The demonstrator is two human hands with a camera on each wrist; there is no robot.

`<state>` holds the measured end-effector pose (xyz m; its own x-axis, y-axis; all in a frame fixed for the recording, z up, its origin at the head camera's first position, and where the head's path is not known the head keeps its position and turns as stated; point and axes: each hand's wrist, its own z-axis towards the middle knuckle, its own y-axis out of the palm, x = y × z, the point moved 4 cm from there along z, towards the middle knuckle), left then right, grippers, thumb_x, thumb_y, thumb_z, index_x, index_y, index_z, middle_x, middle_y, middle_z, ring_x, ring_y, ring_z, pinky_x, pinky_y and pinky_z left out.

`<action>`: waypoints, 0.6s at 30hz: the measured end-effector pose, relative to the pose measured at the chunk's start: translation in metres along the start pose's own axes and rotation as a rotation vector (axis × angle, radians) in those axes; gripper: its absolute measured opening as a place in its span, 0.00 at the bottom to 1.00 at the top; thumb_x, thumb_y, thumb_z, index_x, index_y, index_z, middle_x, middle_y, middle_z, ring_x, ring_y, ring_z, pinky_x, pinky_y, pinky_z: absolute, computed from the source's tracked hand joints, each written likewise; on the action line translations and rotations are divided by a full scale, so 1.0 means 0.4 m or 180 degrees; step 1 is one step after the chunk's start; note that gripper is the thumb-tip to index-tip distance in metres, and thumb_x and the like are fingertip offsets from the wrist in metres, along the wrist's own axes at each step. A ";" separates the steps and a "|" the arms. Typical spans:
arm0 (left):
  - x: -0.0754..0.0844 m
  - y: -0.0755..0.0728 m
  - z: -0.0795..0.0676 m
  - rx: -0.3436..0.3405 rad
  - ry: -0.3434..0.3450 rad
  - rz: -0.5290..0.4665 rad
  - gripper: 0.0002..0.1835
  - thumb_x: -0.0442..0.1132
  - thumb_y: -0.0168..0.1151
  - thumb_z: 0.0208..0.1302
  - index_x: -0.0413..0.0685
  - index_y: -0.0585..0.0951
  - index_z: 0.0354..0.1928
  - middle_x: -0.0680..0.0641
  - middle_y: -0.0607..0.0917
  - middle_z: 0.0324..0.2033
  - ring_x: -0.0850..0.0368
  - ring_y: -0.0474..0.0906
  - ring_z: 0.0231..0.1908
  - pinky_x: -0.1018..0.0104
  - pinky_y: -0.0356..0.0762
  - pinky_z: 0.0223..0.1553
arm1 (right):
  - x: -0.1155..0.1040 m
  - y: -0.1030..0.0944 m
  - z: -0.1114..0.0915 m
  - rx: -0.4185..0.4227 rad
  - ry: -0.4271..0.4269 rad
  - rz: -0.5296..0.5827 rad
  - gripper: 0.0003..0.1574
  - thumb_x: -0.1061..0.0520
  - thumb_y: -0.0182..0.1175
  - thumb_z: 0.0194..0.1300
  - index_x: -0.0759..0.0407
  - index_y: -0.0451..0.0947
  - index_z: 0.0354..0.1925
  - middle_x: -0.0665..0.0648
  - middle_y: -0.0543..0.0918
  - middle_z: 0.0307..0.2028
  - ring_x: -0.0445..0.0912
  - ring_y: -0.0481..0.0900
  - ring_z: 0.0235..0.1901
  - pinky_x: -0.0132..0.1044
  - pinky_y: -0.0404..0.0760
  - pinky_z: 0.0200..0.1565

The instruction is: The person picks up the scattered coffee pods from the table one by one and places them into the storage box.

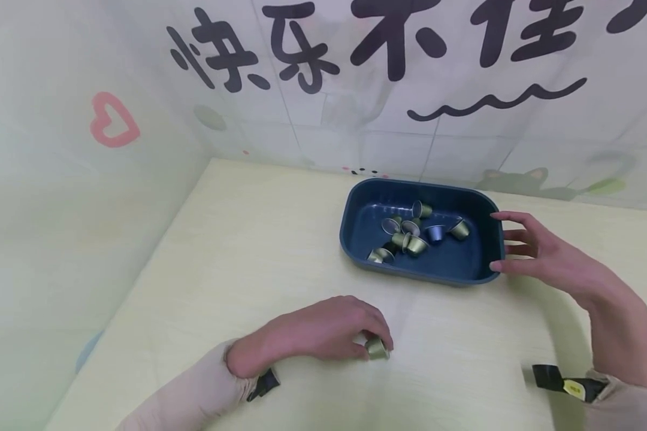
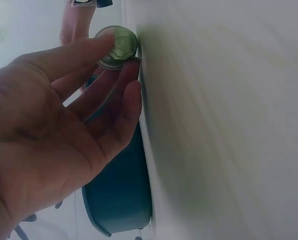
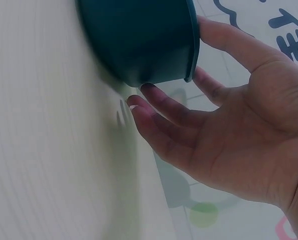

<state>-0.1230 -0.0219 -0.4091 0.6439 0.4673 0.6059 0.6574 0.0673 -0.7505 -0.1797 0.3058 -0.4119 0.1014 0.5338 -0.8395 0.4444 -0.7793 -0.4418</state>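
Observation:
My left hand [image 1: 323, 329] is low over the table, left of centre, pinching a small green coffee capsule [image 1: 377, 349] between thumb and fingers. The left wrist view shows the capsule's round end [image 2: 123, 44] beside the thumb tip, close to the table surface. A dark blue rectangular tray [image 1: 453, 274] stands near the wall with several coffee capsules inside, mostly green, one blue [image 1: 435, 234]. At the tray's right end my right hand [image 1: 544, 254] holds the rim, thumb at the near corner and forefinger at the far one, fingers spread and bent.
The pale wooden table [image 1: 237, 251] meets a white wall [image 1: 356, 131] with large black characters behind the tray. Another wall [image 1: 86, 227] with a pink heart runs along the left. Dark straps [image 1: 566, 383] sit at both sleeve cuffs.

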 end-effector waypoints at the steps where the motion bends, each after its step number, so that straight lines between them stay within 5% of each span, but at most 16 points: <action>1: -0.001 -0.001 -0.001 0.0007 -0.0009 0.0012 0.17 0.35 0.71 0.61 0.62 0.86 0.50 0.67 0.82 0.44 0.74 0.75 0.43 0.75 0.69 0.54 | -0.001 0.000 0.001 0.0005 -0.0003 0.0007 0.49 0.54 0.63 0.69 0.35 0.46 0.75 0.65 0.64 0.68 0.37 0.64 0.59 0.27 0.71 0.46; 8: 0.002 -0.009 -0.004 0.0167 0.0116 -0.0030 0.16 0.41 0.71 0.62 0.61 0.86 0.52 0.65 0.80 0.38 0.72 0.73 0.37 0.78 0.69 0.46 | -0.004 -0.002 0.001 0.0003 0.0026 0.0008 0.49 0.53 0.63 0.70 0.34 0.45 0.75 0.65 0.63 0.68 0.40 0.63 0.61 0.28 0.71 0.47; 18: 0.002 -0.027 -0.002 0.0296 0.0137 -0.0655 0.17 0.34 0.73 0.58 0.52 0.85 0.50 0.60 0.82 0.42 0.78 0.77 0.36 0.80 0.76 0.40 | -0.005 -0.002 -0.002 -0.0025 0.0046 -0.0006 0.49 0.53 0.63 0.70 0.34 0.44 0.75 0.66 0.63 0.69 0.44 0.64 0.62 0.30 0.71 0.47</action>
<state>-0.1292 -0.0231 -0.4004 0.5174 0.3976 0.7578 0.7389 0.2391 -0.6299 -0.1796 0.3057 -0.4098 0.1134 0.5400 -0.8340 0.4516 -0.7757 -0.4408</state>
